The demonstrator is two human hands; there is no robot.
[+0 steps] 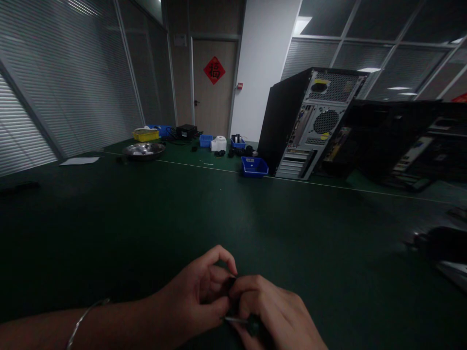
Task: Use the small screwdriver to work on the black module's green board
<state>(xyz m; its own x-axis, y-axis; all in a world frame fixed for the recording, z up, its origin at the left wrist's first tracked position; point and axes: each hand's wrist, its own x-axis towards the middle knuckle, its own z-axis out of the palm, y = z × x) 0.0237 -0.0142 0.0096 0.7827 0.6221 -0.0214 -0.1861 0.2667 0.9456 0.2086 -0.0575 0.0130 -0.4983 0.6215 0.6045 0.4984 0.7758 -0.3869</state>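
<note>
Both hands meet low in the middle of the head view, above a dark green table (175, 214). My right hand (273, 306) is closed around what looks like a small screwdriver (251, 324), with a dark handle and a thin metal shaft pointing left. The shaft's tip reaches the thumb of my left hand (200, 291). My left hand is curled, with its fingers and thumb closed about a small dark piece (232, 281). Fingers cover most of that piece, so its kind does not show. A thin silver bracelet (82, 321) circles the left wrist.
Beyond a pale line stand a blue bin (254, 166) and a black computer tower (288, 121), with more open computer cases (412, 141) rightward. A metal bowl (144, 150), yellow bin (146, 135) and white paper (79, 161) lie back left. A blurred dark object (445, 248) sits right.
</note>
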